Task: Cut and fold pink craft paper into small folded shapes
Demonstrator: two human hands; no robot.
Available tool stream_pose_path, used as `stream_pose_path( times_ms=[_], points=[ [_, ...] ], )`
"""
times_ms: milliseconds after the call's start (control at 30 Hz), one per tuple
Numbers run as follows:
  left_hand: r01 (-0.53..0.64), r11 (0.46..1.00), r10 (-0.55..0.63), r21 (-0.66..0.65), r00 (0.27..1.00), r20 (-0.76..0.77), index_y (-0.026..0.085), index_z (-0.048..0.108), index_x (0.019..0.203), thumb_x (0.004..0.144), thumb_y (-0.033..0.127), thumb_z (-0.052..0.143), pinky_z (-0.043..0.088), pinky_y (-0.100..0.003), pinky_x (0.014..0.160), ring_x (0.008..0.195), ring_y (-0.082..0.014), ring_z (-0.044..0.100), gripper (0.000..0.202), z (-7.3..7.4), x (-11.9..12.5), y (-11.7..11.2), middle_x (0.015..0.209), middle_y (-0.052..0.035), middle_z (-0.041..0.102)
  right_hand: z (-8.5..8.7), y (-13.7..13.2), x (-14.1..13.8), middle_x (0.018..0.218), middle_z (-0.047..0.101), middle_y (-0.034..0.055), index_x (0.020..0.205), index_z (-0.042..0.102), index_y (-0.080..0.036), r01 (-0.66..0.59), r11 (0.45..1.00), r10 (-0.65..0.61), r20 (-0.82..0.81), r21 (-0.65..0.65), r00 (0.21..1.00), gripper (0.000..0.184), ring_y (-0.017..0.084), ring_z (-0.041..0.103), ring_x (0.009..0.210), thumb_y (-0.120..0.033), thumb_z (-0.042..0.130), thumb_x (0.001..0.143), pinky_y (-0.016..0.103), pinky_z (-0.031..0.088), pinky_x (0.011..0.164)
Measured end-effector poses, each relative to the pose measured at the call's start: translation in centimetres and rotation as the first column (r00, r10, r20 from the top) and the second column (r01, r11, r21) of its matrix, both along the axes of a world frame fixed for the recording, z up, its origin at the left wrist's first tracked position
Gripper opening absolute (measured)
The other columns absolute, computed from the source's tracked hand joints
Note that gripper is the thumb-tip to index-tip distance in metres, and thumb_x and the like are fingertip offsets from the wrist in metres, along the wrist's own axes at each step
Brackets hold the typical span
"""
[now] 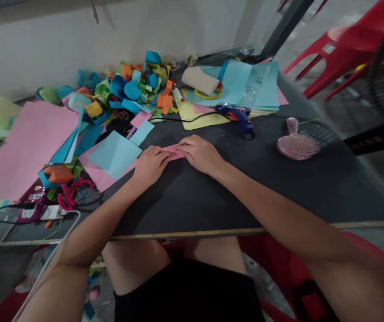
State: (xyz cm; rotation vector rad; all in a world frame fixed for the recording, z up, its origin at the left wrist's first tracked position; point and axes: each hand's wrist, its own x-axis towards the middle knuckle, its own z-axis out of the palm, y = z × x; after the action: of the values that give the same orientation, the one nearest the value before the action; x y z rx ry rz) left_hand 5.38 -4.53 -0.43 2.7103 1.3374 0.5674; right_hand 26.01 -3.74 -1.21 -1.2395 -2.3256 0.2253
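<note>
My left hand (151,164) and my right hand (199,153) rest side by side on a dark table (212,197), both pressing down on a small pink strip of paper (175,153) that shows between them. The fingers of both hands are curled and pressed onto the paper. A light blue sheet (114,155) lying on a pink sheet (95,174) sits just left of my left hand.
A pile of folded coloured paper pieces (134,89) lies at the back. A blue glue gun (237,117), a paper roll (200,80), blue sheets (249,85), a pink hairbrush (296,144), a large pink sheet (27,143) and red chairs (339,49) surround the area.
</note>
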Motion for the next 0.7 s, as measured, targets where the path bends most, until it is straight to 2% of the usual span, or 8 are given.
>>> stream_pose_path(
  times_ms=[100,167,333,433,500,567,600,700],
  points=[
    [0.025,0.999,-0.024,-0.029,0.999,0.036,0.019,0.071,0.108,0.097,0.029,0.049,0.050,-0.035,0.086,0.093,-0.0196,0.062,0.026,-0.1,-0.3,0.1,0.095,-0.0072,0.069,-0.3,-0.2,-0.1,0.105,0.069,0.0094,0.109,0.073,-0.021,-0.013,0.999,0.013,0.000,0.040,1.000,0.035,0.023,0.053,0.091,-0.020,0.039,0.098,0.037,0.047,0.082],
    [-0.007,1.000,0.008,-0.017,1.000,0.021,0.020,0.071,0.108,0.097,0.029,0.049,0.051,-0.035,0.084,0.095,-0.0202,0.063,0.026,0.0,-0.3,-0.3,0.101,-0.0069,0.070,-0.4,-0.3,-0.1,0.105,0.069,0.0092,0.110,0.072,-0.020,-0.018,0.997,0.015,0.039,0.071,0.999,0.036,0.023,0.054,0.090,-0.021,0.039,0.098,0.037,0.047,0.081],
    [-0.087,0.994,0.097,0.071,0.986,-0.136,0.017,0.071,0.106,0.098,0.023,0.041,0.050,-0.040,0.084,0.098,-0.0245,0.065,0.032,0.6,0.7,-1.8,0.110,-0.0092,0.070,0.0,-0.5,-0.4,0.104,0.071,0.0095,0.109,0.072,-0.017,-0.024,0.992,-0.003,0.219,0.120,0.976,0.035,0.023,0.056,0.089,-0.015,0.040,0.097,0.036,0.045,0.078],
    [-0.123,0.989,0.141,0.082,0.954,-0.264,0.012,0.065,0.121,0.098,0.030,0.042,0.047,-0.042,0.092,0.109,-0.0281,0.063,0.037,0.9,1.4,-3.5,0.124,-0.0148,0.066,0.0,-0.6,-0.4,0.105,0.071,0.0085,0.109,0.071,-0.016,-0.020,0.986,-0.023,0.258,0.163,0.966,0.032,0.023,0.057,0.090,-0.014,0.043,0.095,0.035,0.045,0.077],
    [-0.202,0.972,0.230,0.118,0.915,-0.332,0.000,0.053,0.134,0.097,0.044,0.042,0.044,-0.042,0.100,0.126,-0.0324,0.053,0.058,0.8,1.9,-4.9,0.138,-0.0228,0.055,-0.2,-0.6,-0.4,0.106,0.072,0.0079,0.107,0.072,-0.016,-0.013,0.979,-0.042,0.270,0.201,0.962,0.031,0.022,0.057,0.090,-0.013,0.044,0.095,0.034,0.045,0.077],
    [-0.170,0.976,0.209,0.139,0.911,-0.355,-0.004,0.048,0.137,0.096,0.053,0.038,0.039,-0.042,0.107,0.133,-0.0331,0.047,0.071,0.6,2.2,-6.1,0.143,-0.0247,0.049,-0.4,-0.7,-0.3,0.106,0.072,0.0077,0.106,0.072,-0.015,-0.010,0.973,-0.057,0.282,0.230,0.958,0.030,0.022,0.057,0.089,-0.013,0.045,0.095,0.033,0.044,0.076],
    [-0.105,0.983,0.151,0.149,0.925,-0.349,-0.004,0.049,0.136,0.097,0.054,0.036,0.038,-0.041,0.109,0.134,-0.0323,0.046,0.071,0.5,2.4,-6.6,0.143,-0.0241,0.049,-0.4,-0.7,-0.4,0.107,0.072,0.0076,0.106,0.072,-0.015,-0.012,0.971,-0.058,0.288,0.237,0.956,0.029,0.022,0.057,0.089,-0.013,0.045,0.094,0.033,0.044,0.076],
    [0.125,0.978,-0.073,0.168,0.957,-0.282,0.004,0.059,0.129,0.099,0.045,0.036,0.039,-0.038,0.109,0.127,-0.0276,0.055,0.056,0.4,2.4,-6.8,0.137,-0.0176,0.057,-0.3,-0.8,-0.4,0.108,0.072,0.0075,0.108,0.071,-0.014,-0.024,0.972,-0.050,0.303,0.234,0.952,0.028,0.022,0.057,0.091,-0.013,0.047,0.094,0.033,0.044,0.077]
  ],
)
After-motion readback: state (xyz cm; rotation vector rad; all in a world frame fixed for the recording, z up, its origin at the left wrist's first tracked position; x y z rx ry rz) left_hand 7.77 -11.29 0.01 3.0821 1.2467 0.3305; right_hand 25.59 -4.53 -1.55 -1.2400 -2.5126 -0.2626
